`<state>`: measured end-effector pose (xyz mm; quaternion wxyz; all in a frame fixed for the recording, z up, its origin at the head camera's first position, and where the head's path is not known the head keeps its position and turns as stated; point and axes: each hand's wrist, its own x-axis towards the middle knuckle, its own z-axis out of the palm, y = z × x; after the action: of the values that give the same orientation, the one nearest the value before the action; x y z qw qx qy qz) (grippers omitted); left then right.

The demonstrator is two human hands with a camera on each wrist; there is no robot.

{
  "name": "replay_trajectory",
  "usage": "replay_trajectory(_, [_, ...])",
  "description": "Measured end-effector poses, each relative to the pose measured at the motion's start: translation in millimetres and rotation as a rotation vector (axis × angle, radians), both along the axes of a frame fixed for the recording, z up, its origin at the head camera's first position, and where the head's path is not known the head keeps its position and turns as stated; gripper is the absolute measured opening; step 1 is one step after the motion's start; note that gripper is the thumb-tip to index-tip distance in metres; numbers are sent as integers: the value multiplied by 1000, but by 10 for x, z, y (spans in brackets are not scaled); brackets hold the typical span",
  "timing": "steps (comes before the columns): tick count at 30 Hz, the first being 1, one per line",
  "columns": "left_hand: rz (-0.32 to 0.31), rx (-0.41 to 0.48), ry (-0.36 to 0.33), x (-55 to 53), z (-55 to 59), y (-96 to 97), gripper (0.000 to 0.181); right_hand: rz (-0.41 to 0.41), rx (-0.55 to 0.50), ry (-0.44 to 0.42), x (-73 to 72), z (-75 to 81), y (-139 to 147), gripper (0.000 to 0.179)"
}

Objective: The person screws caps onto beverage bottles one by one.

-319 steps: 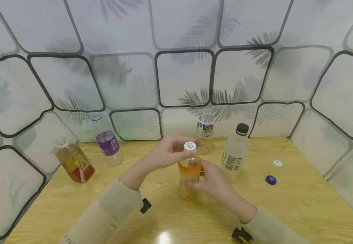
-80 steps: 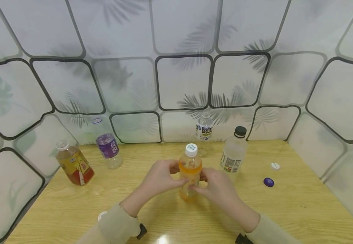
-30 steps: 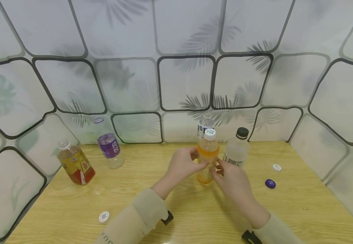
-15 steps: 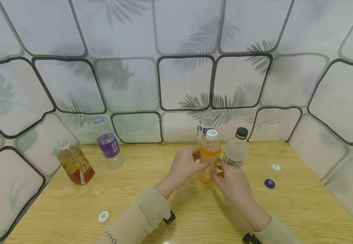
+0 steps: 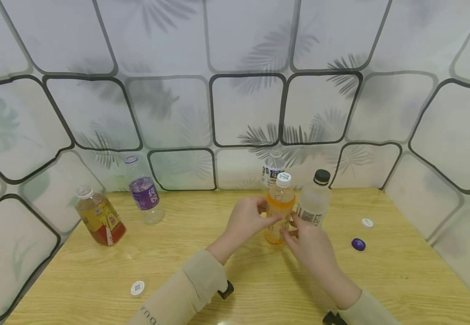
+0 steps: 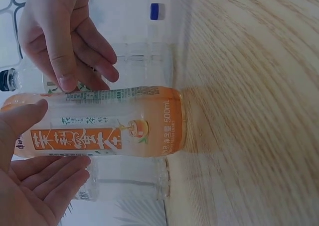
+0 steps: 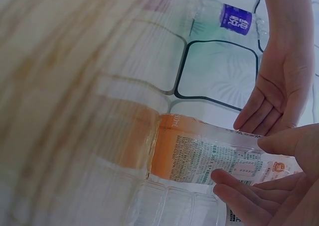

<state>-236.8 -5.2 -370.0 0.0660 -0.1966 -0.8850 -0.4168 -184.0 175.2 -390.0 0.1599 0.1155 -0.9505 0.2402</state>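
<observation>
An orange-labelled tea bottle (image 5: 280, 205) with a white cap (image 5: 284, 178) stands upright on the table, right of the middle. My left hand (image 5: 246, 220) holds its left side, thumb across the front and fingers reaching behind. From the right, my right hand (image 5: 313, 243) grips the label with thumb and fingertips. In the left wrist view the bottle (image 6: 99, 129) sits between both hands, its base at the wood. A black-capped bottle (image 5: 315, 198) stands close on its right. Behind is an uncapped clear bottle (image 5: 272, 171), partly hidden.
At the left stand an uncapped bottle with a purple label (image 5: 144, 194) and an uncapped yellow-labelled bottle of reddish drink (image 5: 101, 219). Loose caps lie about: a white cap (image 5: 137, 288) at front left, a white cap (image 5: 367, 223) and a purple cap (image 5: 358, 244) on the right.
My left hand has gone from the cap down to the bottle's body. The orange-labelled bottle has shifted back and right, beside the black-capped one. During the last half second hardly anything moves.
</observation>
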Motion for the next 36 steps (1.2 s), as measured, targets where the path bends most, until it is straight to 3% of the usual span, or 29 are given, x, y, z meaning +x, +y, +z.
replay_trajectory(13, [0,-25,-16,-25,-18,18,38,-9,5,-36,7,1,1,55])
replay_trajectory(36, [6,-12,-62,-11,7,7,37,6,7,52,39,41,17,55])
